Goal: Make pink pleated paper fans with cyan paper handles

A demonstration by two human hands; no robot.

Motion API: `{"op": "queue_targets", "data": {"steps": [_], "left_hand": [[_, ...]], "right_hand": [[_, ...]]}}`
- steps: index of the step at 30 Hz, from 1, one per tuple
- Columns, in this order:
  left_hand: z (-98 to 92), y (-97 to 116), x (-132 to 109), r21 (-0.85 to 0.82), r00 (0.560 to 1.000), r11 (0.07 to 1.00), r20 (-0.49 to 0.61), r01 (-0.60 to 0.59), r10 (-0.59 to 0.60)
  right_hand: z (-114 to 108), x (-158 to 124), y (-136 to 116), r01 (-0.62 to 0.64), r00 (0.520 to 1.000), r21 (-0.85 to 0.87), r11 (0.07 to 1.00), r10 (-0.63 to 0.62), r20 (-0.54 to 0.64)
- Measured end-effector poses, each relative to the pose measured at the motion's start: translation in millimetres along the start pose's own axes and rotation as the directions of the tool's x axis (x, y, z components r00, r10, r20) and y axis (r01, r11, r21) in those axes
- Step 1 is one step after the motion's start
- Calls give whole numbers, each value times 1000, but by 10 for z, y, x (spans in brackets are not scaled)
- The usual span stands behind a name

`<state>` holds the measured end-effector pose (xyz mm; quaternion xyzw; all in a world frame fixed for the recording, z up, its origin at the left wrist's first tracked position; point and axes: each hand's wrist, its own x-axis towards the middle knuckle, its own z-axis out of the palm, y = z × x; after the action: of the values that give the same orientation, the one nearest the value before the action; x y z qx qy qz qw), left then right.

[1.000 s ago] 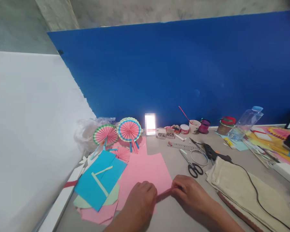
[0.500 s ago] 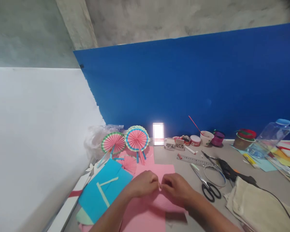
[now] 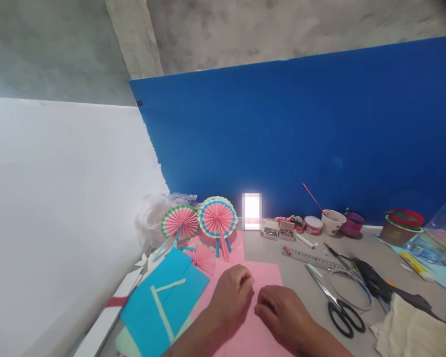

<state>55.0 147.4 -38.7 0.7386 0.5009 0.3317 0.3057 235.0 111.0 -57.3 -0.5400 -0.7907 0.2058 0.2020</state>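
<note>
Grey tabletop (image 3: 297, 282): two pleated, bordered fans (image 3: 217, 215) look finished; pink sheet (image 3: 267, 272) unpleated where visible. Left hand (image 3: 231, 292), right hand (image 3: 281, 310) over it, curled; can't make out whether either grip pinches.

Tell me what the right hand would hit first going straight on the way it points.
Probably the left hand, close ahead, though both hands' heights above the pink paper are hard to judge.

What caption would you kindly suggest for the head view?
Left hand and right hand over pink paper, scissors alongside, paper fans behind.
</note>
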Motion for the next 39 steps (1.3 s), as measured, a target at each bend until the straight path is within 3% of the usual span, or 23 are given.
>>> {"op": "queue_targets", "data": {"steps": [3,8,14,19,23,26,29,30,33,36,39], "left_hand": [[29,-29,-33,73,994,992,-28,-102,104],[11,-67,-47,186,992,975,47,-125,119],[0,-3,-44,162,995,986,97,-36,20],[40,8,-72,177,996,984,86,-33,18],[-16,111,-69,95,995,995,104,-3,-7],[-301,225,-32,29,1000,999,15,17,-17],[-869,240,84,81,982,996,-185,47,-31],[-1098,208,150,149,959,986,-282,76,-31],[-1757,17,405,344,833,895,-551,284,-53],[-2175,-226,658,394,778,841,-626,369,-48],[-2296,-433,810,440,785,800,-616,409,-62]], "right_hand": [[-12,-3,24,-19,1000,-52,998,20,7],[-38,-8,40,2,1000,-83,997,0,17],[-48,-24,31,27,1000,-108,994,-25,14],[-45,-22,35,40,999,-129,991,-39,8],[-54,-25,27,36,999,-129,991,-34,19],[-58,-30,24,24,999,-98,995,-21,33],[-51,-26,27,17,999,-69,997,-14,39],[-48,-24,27,17,999,-63,998,-15,36],[-42,-20,25,11,999,-62,998,-9,37],[-34,-21,25,-2,999,-60,998,4,42],[-20,-18,38,-4,999,-47,999,6,46]]}}
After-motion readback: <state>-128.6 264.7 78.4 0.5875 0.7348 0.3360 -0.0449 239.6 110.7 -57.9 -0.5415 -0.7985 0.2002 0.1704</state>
